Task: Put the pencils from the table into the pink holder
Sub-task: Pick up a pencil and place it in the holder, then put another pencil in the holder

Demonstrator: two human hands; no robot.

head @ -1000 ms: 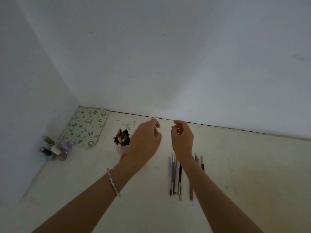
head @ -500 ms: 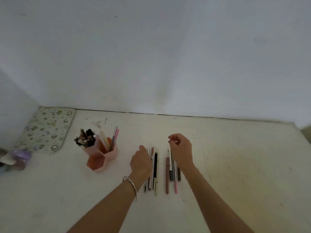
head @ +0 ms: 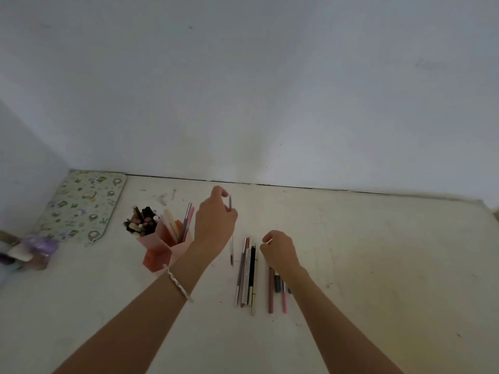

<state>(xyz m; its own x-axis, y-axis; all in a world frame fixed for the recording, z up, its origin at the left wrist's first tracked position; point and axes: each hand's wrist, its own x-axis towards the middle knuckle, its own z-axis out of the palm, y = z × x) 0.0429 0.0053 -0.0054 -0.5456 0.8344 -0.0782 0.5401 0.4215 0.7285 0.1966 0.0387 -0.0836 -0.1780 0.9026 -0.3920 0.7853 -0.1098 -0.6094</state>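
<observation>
Pencils: some already stand in the pink holder, the rest lie on the table.

Left to right. A patterned mat lies flat in the far left corner; small bottles sit in front of it, blurred, contents unclear. The holder stands just right of these, one compartment packed with dark-tipped sticks, another with a few tall pencils. The left hand is raised just right of the holder, fingers pinched on one thin pencil held roughly upright; its lower end shows below the hand. Right of that, a row of pencils lies parallel on the table. The right hand hovers over the row's right part, fingers curled loosely; whether it grips anything, I cannot tell.

Step in hand, judged: carry the held pencil to the holder. Swing it left, tip down over the compartment with room to spare, and release low so it does not bounce out or knock the holder.

Surface: pale, scuffed, faintly stained tabletop, set into a corner of bare white walls. Light dim and even.
</observation>
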